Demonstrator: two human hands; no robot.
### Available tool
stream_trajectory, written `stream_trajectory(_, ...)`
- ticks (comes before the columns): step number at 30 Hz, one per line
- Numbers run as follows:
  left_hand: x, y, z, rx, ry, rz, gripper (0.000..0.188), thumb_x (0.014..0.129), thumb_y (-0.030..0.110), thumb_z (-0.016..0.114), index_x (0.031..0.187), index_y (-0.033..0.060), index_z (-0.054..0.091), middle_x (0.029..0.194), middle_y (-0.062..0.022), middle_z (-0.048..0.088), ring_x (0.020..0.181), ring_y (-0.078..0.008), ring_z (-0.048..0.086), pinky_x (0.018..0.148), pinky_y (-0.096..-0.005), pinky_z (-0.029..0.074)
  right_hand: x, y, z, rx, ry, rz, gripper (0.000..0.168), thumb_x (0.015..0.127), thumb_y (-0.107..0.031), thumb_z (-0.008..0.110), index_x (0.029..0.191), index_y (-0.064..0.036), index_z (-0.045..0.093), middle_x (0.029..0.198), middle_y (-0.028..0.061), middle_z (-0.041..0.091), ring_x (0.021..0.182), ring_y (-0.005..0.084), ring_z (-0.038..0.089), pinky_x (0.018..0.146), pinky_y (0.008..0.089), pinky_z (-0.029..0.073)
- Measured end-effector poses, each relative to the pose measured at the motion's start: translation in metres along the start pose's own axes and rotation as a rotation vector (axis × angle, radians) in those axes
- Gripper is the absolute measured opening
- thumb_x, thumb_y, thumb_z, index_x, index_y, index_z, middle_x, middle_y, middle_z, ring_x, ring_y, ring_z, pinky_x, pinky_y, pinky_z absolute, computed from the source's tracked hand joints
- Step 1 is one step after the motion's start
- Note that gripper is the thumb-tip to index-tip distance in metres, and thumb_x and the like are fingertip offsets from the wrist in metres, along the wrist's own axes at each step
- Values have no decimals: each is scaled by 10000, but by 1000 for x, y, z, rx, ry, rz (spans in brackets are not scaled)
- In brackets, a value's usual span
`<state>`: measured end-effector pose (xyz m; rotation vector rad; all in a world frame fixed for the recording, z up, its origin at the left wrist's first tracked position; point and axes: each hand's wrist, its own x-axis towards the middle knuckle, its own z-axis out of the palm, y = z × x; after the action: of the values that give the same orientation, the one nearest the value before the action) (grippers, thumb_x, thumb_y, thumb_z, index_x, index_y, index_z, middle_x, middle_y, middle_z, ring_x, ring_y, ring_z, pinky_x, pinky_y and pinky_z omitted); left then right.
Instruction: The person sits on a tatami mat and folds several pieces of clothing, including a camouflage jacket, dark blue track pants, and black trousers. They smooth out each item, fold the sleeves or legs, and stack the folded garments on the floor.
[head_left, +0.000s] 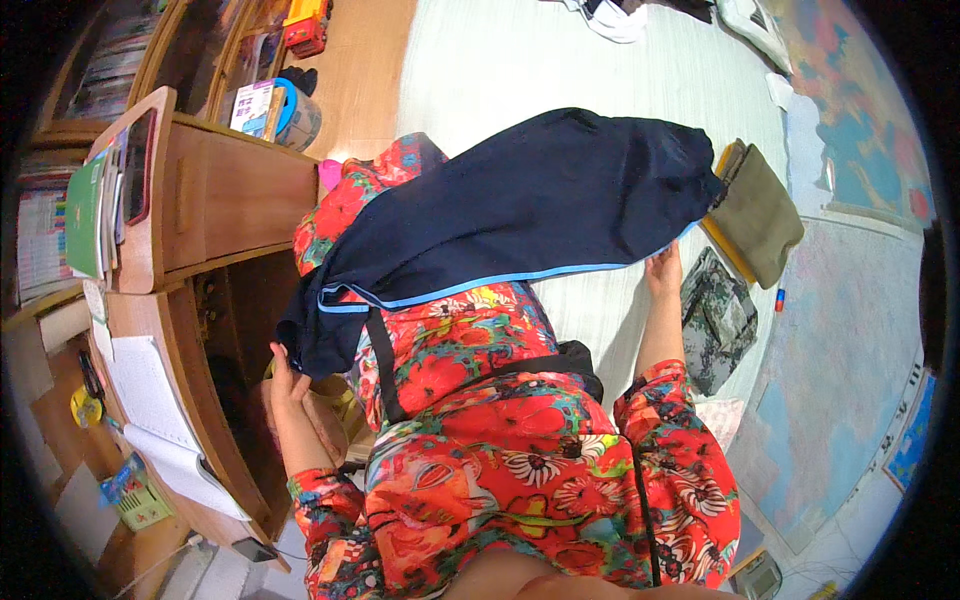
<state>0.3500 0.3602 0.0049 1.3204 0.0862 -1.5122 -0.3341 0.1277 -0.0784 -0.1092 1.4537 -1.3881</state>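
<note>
A long navy garment (525, 202) with light-blue piping along its near edge stretches across my lap and over the pale green sheet (480, 67). My left hand (289, 379) grips its bunched left end, by the desk. At the opposite end, my right hand (664, 268) holds the piped edge, with the fingertips hidden under the cloth. Just past that end lies a stack of folded olive and yellow cloth (761, 214). A folded camouflage garment (718, 322) rests beside my right forearm.
To the left stands a wooden desk (232, 199) holding notebooks (154, 382), books (86, 217) and a tablet-like device (141, 166). Farther off are a blue-rimmed bin (300, 120) and a toy truck (306, 30). A patterned wall (832, 337) borders the right side. White clothing (619, 22) lies at the far end.
</note>
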Motion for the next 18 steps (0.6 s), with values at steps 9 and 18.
stream_trajectory(9,-17,9,83,380,517,66,521,762,114,645,1240,0,473,1206,-99,544,1051,-239,543,929,-348,425,4,-17,42,8,-75,55,395,897,-241,551,1226,-34,481,1242,99,535,1107,270,525,977,426,406)
stream_trajectory(18,-33,44,-9,69,238,138,560,856,359,567,1230,-49,476,1224,-191,526,1108,-306,516,951,-402,411,-31,-61,23,-589,148,-117,374,878,-233,578,1162,-5,494,1010,115,609,842,232,616,685,386,522)
